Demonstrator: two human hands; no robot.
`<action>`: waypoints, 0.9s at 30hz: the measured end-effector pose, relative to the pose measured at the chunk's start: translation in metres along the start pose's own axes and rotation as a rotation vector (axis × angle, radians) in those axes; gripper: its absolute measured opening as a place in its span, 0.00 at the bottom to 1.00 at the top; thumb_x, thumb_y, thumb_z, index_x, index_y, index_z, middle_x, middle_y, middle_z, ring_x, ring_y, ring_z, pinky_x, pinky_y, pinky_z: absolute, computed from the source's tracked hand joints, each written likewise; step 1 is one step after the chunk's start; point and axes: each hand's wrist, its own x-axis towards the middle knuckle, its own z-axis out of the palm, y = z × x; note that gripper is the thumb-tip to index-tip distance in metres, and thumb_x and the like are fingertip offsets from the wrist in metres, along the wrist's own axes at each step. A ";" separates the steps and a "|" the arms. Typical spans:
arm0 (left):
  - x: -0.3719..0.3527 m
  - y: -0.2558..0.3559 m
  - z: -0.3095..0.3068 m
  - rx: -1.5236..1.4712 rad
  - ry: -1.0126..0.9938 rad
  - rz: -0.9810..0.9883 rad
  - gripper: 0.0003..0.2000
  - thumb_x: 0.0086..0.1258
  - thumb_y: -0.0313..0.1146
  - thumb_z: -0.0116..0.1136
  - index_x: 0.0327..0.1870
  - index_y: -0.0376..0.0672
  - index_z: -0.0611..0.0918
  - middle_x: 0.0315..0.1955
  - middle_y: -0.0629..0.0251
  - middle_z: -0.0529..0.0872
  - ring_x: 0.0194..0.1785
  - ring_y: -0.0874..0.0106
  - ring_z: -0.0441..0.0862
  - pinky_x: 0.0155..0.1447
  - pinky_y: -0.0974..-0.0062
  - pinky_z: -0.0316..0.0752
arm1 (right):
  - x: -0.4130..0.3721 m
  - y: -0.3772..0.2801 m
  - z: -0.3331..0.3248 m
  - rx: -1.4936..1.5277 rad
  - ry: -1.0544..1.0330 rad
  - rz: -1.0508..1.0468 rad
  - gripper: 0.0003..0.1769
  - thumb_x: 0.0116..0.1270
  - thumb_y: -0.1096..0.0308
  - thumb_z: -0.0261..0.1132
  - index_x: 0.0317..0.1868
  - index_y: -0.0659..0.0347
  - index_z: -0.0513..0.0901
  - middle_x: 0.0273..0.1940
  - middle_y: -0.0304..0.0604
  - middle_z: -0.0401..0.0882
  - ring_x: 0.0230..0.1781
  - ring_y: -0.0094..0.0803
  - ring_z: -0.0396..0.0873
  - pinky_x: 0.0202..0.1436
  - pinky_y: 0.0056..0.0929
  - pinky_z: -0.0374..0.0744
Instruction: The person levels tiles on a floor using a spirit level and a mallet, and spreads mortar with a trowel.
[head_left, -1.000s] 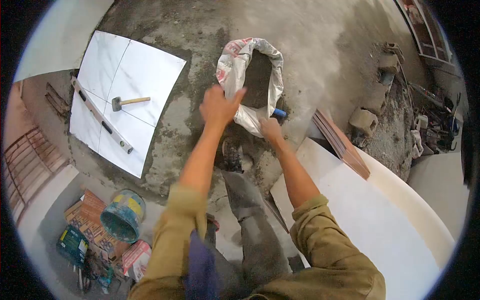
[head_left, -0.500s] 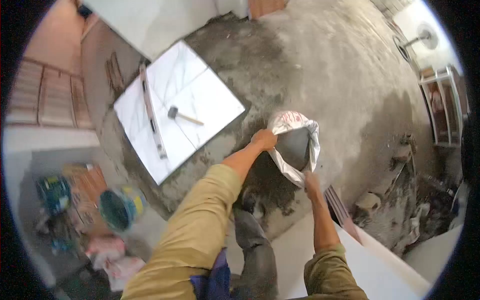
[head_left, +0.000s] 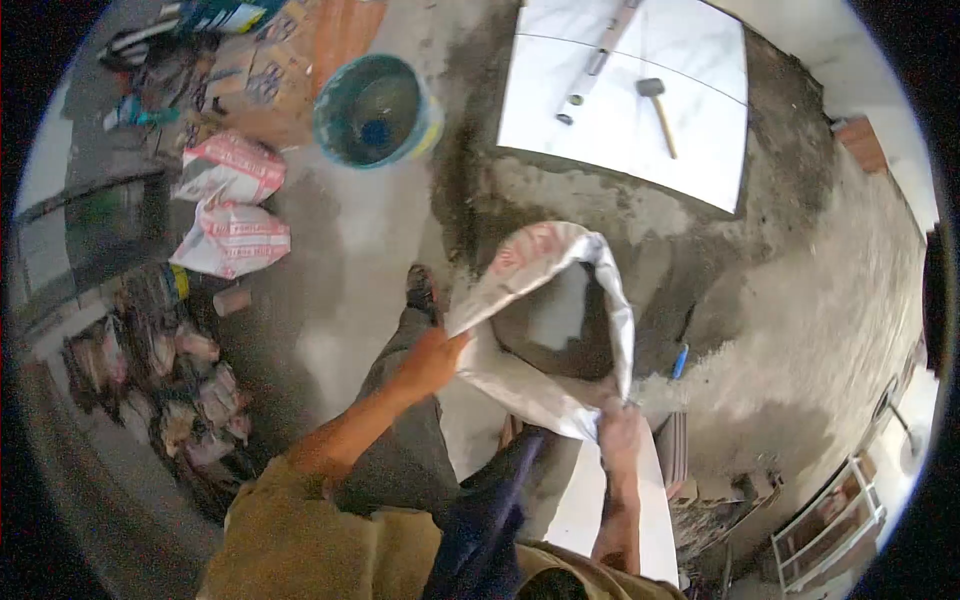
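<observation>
A white sack (head_left: 530,255) with red print and a rolled-down rim hangs between my hands, its wide mouth facing me. Dark grey material and a pale patch show inside; I cannot make out what it is. My left hand (head_left: 432,362) is closed on the rim at the left. At the lower right of the rim, my right hand (head_left: 618,425) grips it too, somewhat blurred. Beyond the sack lie white marble-look tiles (head_left: 690,50), bearing a rubber mallet (head_left: 658,112) with a wooden handle and a spirit level (head_left: 602,55).
A green bucket (head_left: 330,120) stands at the upper left near two red-and-white bags (head_left: 240,240). A blue-handled tool (head_left: 681,360) lies on the rough floor to the right. Piled debris (head_left: 190,390) lines the left side; a white metal frame (head_left: 830,530) stands lower right.
My view has turned, so the tiles now appear at the upper right and the bucket higher up. The sack has come nearer to my body, still held in both hands.
</observation>
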 end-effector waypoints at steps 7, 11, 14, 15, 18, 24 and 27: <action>-0.034 -0.253 -0.110 0.544 0.060 -0.080 0.16 0.70 0.32 0.43 0.51 0.34 0.79 0.29 0.40 0.79 0.35 0.46 0.79 0.42 0.51 0.73 | 0.080 -0.178 0.175 0.485 -0.142 -0.166 0.11 0.61 0.69 0.56 0.37 0.69 0.79 0.32 0.59 0.80 0.34 0.54 0.79 0.38 0.45 0.75; 0.017 -0.338 -0.178 0.065 0.256 -0.451 0.23 0.76 0.44 0.39 0.51 0.29 0.76 0.37 0.33 0.79 0.45 0.38 0.75 0.49 0.50 0.71 | 0.131 -0.279 0.286 0.287 -0.105 -0.439 0.13 0.59 0.68 0.56 0.39 0.66 0.83 0.31 0.61 0.81 0.36 0.54 0.81 0.42 0.46 0.79; 0.054 -0.497 -0.206 0.019 0.210 -0.422 0.24 0.76 0.45 0.38 0.49 0.28 0.76 0.38 0.33 0.79 0.46 0.37 0.74 0.49 0.49 0.71 | 0.165 -0.334 0.407 0.342 -0.146 -0.114 0.13 0.59 0.65 0.58 0.37 0.63 0.85 0.33 0.56 0.83 0.35 0.54 0.83 0.43 0.47 0.81; 0.059 -0.522 -0.214 0.124 0.173 -0.354 0.23 0.76 0.44 0.38 0.48 0.29 0.76 0.38 0.34 0.79 0.45 0.36 0.75 0.48 0.48 0.71 | 0.176 -0.355 0.421 0.077 -0.095 -0.346 0.11 0.59 0.64 0.58 0.35 0.60 0.85 0.32 0.50 0.83 0.34 0.47 0.83 0.35 0.45 0.79; 0.060 -0.529 -0.232 0.690 -0.077 -0.096 0.20 0.76 0.41 0.39 0.44 0.29 0.76 0.38 0.36 0.79 0.44 0.40 0.77 0.45 0.47 0.72 | 0.161 -0.375 0.490 -0.081 -0.069 -0.420 0.10 0.60 0.64 0.58 0.33 0.58 0.84 0.31 0.46 0.82 0.31 0.42 0.82 0.26 0.43 0.77; 0.016 -0.646 -0.197 -0.279 -0.169 -0.823 0.17 0.74 0.45 0.44 0.35 0.38 0.74 0.16 0.61 0.71 0.19 0.67 0.72 0.22 0.65 0.64 | 0.124 -0.423 0.467 0.443 -0.232 0.276 0.17 0.62 0.57 0.57 0.36 0.60 0.85 0.39 0.54 0.84 0.39 0.51 0.83 0.42 0.46 0.82; 0.045 -0.620 -0.195 -0.068 -0.083 -0.868 0.21 0.70 0.55 0.46 0.36 0.42 0.74 0.17 0.70 0.68 0.15 0.76 0.61 0.19 0.73 0.57 | 0.175 -0.447 0.566 0.507 0.038 0.122 0.15 0.60 0.60 0.58 0.34 0.63 0.84 0.39 0.57 0.83 0.42 0.53 0.83 0.44 0.47 0.81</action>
